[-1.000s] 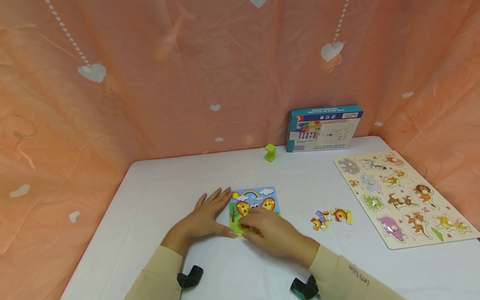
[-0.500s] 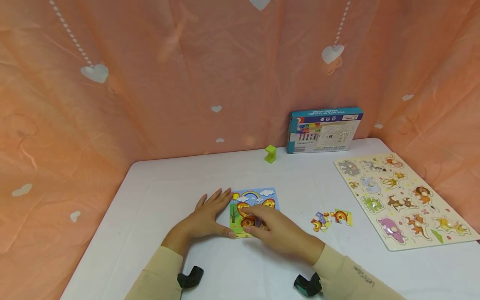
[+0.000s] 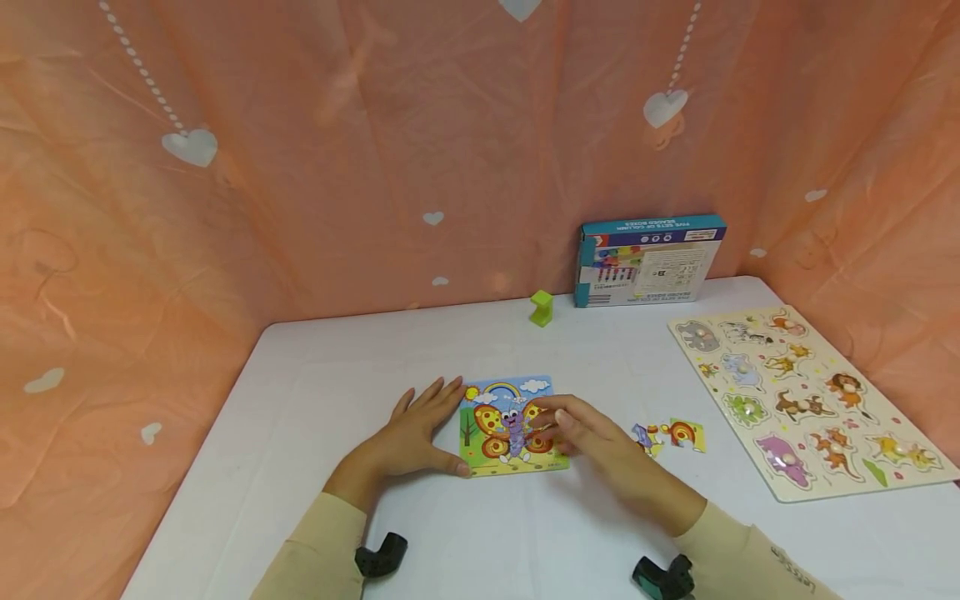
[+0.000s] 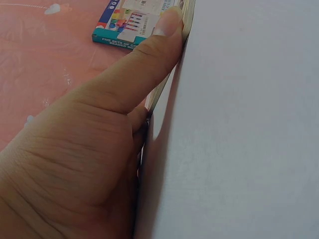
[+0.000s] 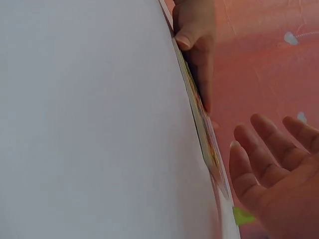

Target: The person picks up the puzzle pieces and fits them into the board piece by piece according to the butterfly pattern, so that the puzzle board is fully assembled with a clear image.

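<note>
A square butterfly jigsaw puzzle [image 3: 513, 432] lies flat on the white table. Along its left edge rests my left hand [image 3: 415, 437], fingers spread and thumb at the near left corner. The left wrist view shows that thumb [image 4: 154, 59] against the puzzle's side. My right hand [image 3: 611, 458] hovers over the puzzle's right edge and covers part of it. Nothing shows between its loosely bent fingers in the right wrist view, where the palm [image 5: 294, 199] faces the camera. Beyond this hand lie loose jigsaw pieces [image 3: 686, 434], partly hidden by it.
At the right is a large animal peg puzzle board [image 3: 810, 400]. A boxed set [image 3: 648, 260] stands at the back against the orange curtain [image 3: 360, 167], with a small lime-green block [image 3: 542, 308] left of it. White table surface [image 3: 322, 383] extends left of the puzzle.
My right hand has lifted off the middle of the puzzle and moved right, uncovering the butterfly's body and lower wings. The left hand has stayed in place.
</note>
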### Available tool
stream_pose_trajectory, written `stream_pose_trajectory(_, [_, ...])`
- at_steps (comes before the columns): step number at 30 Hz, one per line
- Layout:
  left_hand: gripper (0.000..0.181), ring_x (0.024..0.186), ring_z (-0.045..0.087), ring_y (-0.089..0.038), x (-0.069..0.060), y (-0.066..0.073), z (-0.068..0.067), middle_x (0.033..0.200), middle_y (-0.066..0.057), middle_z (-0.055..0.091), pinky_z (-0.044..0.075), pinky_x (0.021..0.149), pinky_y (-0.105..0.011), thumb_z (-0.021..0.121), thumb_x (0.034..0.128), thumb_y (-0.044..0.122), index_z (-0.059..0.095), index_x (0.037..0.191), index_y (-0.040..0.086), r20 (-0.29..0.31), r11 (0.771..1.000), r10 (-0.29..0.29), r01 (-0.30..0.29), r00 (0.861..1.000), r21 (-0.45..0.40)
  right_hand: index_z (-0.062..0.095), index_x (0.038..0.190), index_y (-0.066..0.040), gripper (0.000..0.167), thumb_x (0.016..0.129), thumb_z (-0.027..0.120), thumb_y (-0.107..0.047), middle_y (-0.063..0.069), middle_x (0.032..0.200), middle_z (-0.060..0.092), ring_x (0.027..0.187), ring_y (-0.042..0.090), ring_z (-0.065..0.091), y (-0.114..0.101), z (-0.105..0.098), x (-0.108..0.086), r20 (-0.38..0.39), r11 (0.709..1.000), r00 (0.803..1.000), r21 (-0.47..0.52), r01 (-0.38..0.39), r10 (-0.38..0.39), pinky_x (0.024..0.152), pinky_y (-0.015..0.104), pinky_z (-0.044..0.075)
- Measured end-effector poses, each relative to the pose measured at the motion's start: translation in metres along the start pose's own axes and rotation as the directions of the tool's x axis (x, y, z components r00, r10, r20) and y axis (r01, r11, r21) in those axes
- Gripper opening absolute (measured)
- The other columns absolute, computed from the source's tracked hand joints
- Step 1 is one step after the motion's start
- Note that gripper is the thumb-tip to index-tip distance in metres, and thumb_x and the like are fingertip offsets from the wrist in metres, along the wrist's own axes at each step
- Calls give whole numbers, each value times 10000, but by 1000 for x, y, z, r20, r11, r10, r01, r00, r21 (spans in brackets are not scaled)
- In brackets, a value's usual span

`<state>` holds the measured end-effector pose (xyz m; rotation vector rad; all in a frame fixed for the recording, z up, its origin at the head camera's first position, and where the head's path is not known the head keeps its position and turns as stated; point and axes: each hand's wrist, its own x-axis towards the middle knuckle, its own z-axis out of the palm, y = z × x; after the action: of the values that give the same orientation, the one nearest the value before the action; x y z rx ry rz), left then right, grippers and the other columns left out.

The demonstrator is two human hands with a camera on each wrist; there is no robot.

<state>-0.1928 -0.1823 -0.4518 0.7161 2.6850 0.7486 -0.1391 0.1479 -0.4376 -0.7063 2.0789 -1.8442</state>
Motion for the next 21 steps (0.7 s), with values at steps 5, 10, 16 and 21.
stream_pose_trajectory(5, [1288,1661,12,-286,-1,0,0,1801,8,177,-106,1284,-568,943,749,627,276,1742,150,-2,1000,2,-2,1000,4,415,1584,87,558,1219,245,-299,358,1439,557,1288,503,598,1,-18,-14,19,998,998,19,55,-55,1042,440,557])
stream_pose_trajectory(10, [1288,1661,10,-291,-1,-1,1,1803,8,174,-107,1284,-567,936,753,637,271,1745,155,-1,1000,4,-4,1000,5,432,1598,16,590,1212,184,-355,355,1445,538,1287,443,610,-2,-39,-27,-16,998,998,-4,62,-62,1026,413,563])
stream_pose_trajectory(16, [1291,1661,3,-283,0,0,1,1803,13,169,-110,1284,-560,937,752,639,267,1746,160,2,1000,1,-1,1000,7,477,1602,-102,589,1207,166,-408,316,1440,559,1297,366,610,-4,-66,-38,-89,992,988,-9,122,-123,1031,375,535])
stream_pose_trajectory(21, [1289,1661,3,-283,0,0,0,1803,8,170,-109,1284,-562,940,751,632,270,1745,157,1,1000,2,-2,1000,7,479,1619,-173,582,1201,169,-434,235,1463,577,1322,318,595,-5,-84,-45,-133,991,982,-9,134,-134,1044,347,525])
